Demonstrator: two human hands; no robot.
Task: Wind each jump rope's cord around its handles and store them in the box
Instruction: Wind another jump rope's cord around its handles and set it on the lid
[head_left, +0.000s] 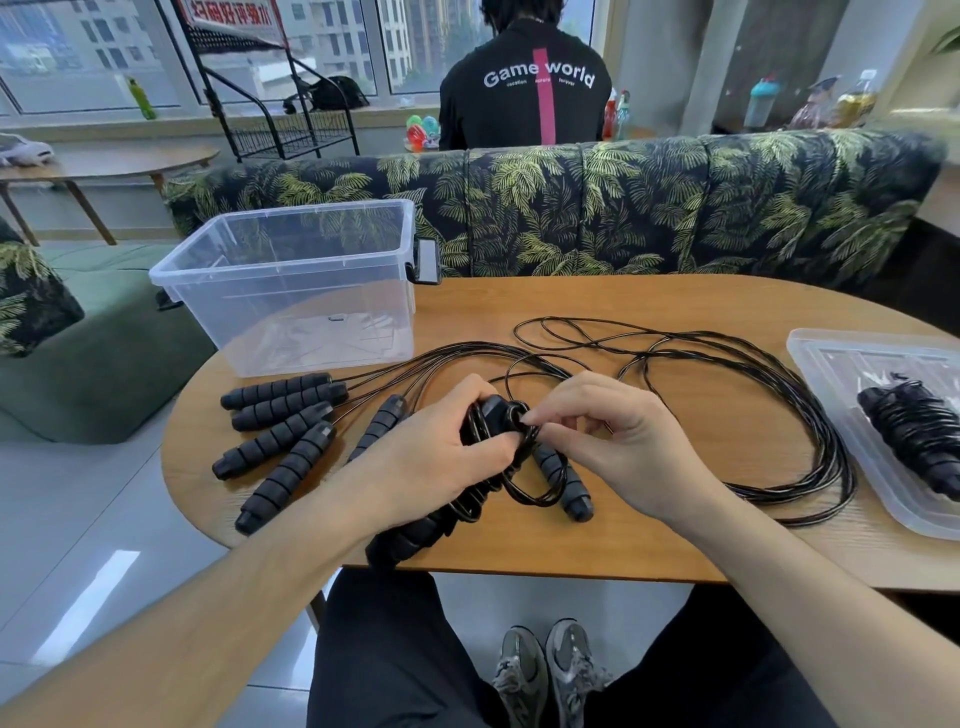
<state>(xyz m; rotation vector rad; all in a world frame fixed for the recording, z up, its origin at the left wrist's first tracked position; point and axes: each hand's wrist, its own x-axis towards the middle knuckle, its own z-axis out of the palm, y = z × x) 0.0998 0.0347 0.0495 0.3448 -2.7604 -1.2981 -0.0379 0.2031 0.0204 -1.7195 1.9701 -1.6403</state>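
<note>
Left hand (447, 457) had a clenched grip on the half-wound rope (488, 431) over the bench's (649, 540) near edge, and the right hand (597, 436) pinched its cord (524, 415). Box (291, 280) sat far left, spare handles (280, 431) just beside it.

Both bare forearms reach in from the bottom corners. Left hand (441, 452) has its fingers curled tight in a full grip, right hand (597, 436) pinches with thumb and fingertips, hands nearly touching.

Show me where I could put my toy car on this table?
Bare wood lies behind the cord loops, between the clear box and the lid. The near right edge is free too. The handles crowd the left.
</note>
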